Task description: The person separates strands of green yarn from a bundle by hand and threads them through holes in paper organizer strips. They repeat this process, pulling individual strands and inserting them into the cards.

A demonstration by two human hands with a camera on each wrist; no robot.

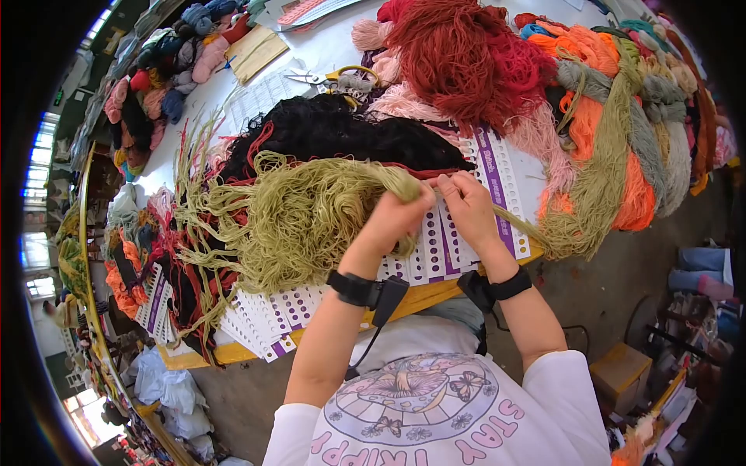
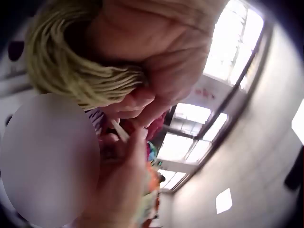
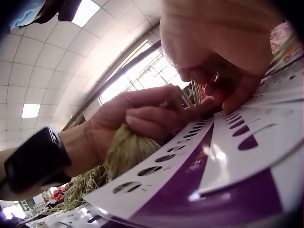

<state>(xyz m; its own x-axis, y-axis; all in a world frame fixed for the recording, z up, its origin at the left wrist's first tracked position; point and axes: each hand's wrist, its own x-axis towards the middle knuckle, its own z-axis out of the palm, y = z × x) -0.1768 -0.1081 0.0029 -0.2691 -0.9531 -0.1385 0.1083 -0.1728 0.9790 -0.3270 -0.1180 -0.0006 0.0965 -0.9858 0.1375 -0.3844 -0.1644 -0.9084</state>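
Note:
A big loose heap of olive-green yarn (image 1: 311, 210) lies in front of me. My left hand (image 1: 398, 221) grips a thick bundle of it, which loops round the palm as a hank (image 2: 71, 71) in the left wrist view. Fingertips of my right hand (image 1: 470, 208) meet the left fingers, pinching thin green strands (image 3: 195, 92) that run between the hands. A green length (image 1: 517, 221) trails off to the right, to a draped olive hank (image 1: 598, 194). Both hands are close over white punched cards (image 3: 166, 159) with purple bands.
Black yarn (image 1: 326, 140) lies behind the green heap, with dark red yarn (image 1: 466, 62) beyond. Yellow-handled scissors (image 1: 334, 76) rest on papers at the back. Orange and grey hanks (image 1: 590, 50) hang over the right side. The table's yellow edge (image 1: 423, 299) runs near my body.

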